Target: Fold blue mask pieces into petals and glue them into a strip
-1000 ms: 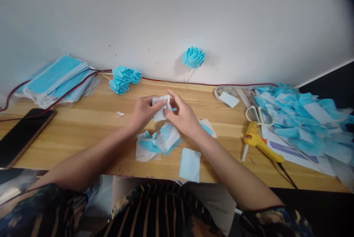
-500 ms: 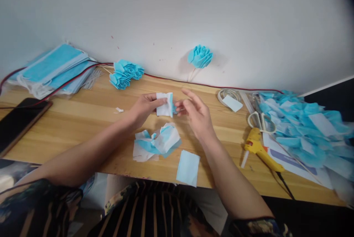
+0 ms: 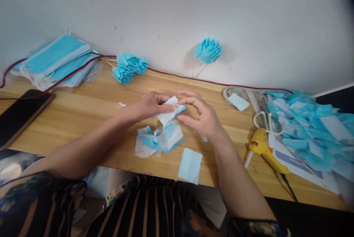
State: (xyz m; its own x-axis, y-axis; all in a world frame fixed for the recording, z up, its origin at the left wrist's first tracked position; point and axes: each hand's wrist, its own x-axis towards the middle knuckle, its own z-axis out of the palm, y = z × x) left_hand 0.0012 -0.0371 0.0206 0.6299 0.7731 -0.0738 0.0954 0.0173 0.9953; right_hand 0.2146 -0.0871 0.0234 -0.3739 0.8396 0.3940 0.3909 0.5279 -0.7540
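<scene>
Above the table my left hand [image 3: 155,106] pinches a white-and-blue piece of mask fabric [image 3: 167,117] between thumb and fingers; the piece is creased and tilted. My right hand [image 3: 203,117] is at the fabric's right edge, thumb and index finger apart, with the index fingertip at or touching the cloth. Just below lies a loose heap of cut fabric pieces [image 3: 173,139], blue and white. A neat stack of pale blue fabric rectangles [image 3: 190,165] rests near the table's front edge.
Blue fabric flowers [image 3: 127,68] lie at the back, and another flower [image 3: 208,50] leans on the wall. Face masks [image 3: 58,58] and a phone [image 3: 24,115] are left. Scissors [image 3: 267,122], a yellow glue gun [image 3: 267,152] and a fabric pile [image 3: 309,130] sit right.
The fabric piece has gone from lying flat in my left hand to creased and tilted. My right hand's fingers have come over its right edge. The view has shifted slightly.
</scene>
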